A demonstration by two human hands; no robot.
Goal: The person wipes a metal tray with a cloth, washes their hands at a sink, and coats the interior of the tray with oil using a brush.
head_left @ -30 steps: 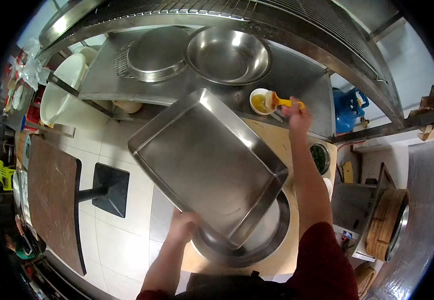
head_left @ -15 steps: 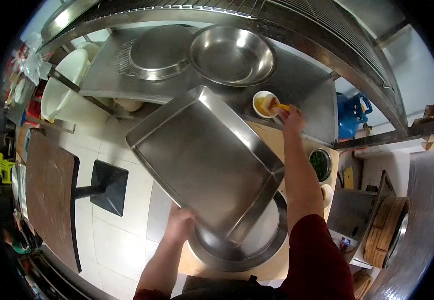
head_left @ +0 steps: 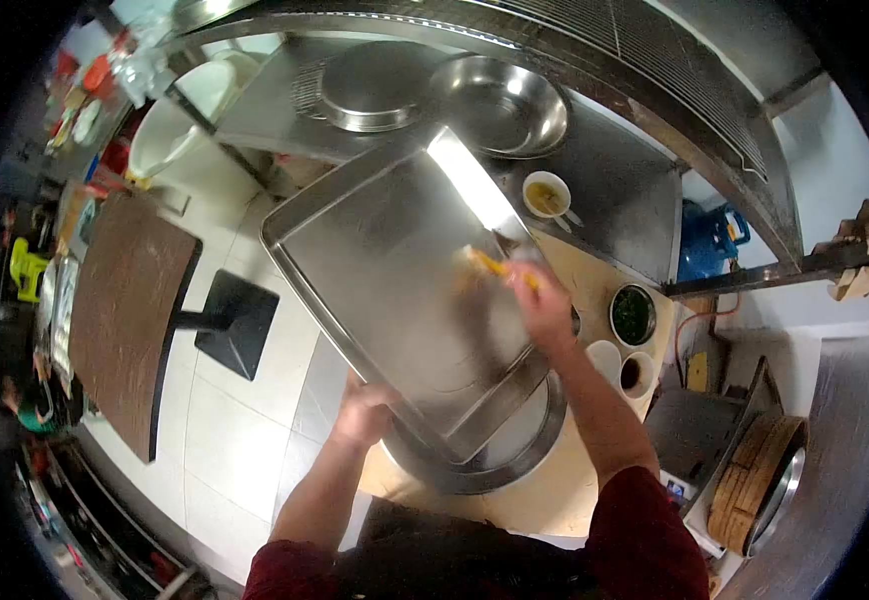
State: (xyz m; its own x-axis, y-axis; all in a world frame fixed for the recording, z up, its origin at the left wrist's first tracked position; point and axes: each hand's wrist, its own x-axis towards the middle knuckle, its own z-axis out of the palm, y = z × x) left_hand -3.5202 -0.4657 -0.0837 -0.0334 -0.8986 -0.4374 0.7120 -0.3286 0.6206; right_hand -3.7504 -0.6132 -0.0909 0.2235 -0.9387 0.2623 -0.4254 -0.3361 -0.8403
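My left hand (head_left: 365, 412) grips the lower left edge of a rectangular metal tray (head_left: 385, 270), which is tilted above a round metal basin (head_left: 525, 440). My right hand (head_left: 538, 300) is closed on the yellow handle of a brush (head_left: 485, 262). The brush's head is blurred and is over the tray's inner surface; whether it touches cannot be made out. Beyond the tray, a white bowl (head_left: 547, 194) of yellow liquid stands on the metal counter with a spoon handle beside it.
A wide metal bowl (head_left: 503, 105) and a lidded round pan (head_left: 375, 85) stand at the back. At the right are a bowl of chopped greens (head_left: 633, 314), a cup with dark contents (head_left: 637, 374) and bamboo steamers (head_left: 755, 485). A brown table (head_left: 130, 315) is at the left.
My right hand has brought the brush from the white bowl down and left over the tray. My left hand keeps its hold on the tray. The camera view has shifted.
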